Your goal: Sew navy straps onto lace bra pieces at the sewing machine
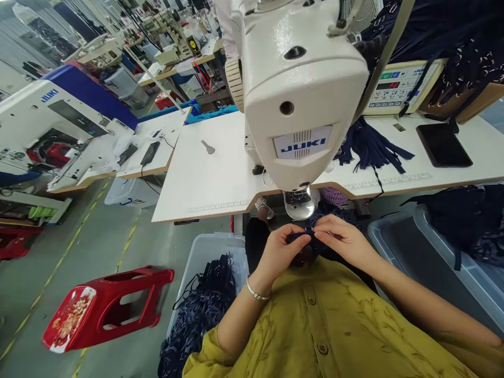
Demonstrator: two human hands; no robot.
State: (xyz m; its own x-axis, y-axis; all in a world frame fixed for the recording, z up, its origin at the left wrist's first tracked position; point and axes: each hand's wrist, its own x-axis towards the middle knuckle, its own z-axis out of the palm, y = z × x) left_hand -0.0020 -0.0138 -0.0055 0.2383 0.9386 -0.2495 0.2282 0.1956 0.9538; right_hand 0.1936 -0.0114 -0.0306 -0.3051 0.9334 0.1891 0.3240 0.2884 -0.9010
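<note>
Head view, hands (281, 247) pinching navy fabric (309, 228), sewing machine (305, 100) partly hiding tabletop (212, 178), bin (237, 257), red stool (106, 310) left.

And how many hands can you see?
2: the left hand and the right hand, close together on the navy strap, in front of the JUKI sewing machine.

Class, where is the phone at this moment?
In the head view, the phone lies on the white table towards the right, just right of a navy bundle and below the control panel.
</note>
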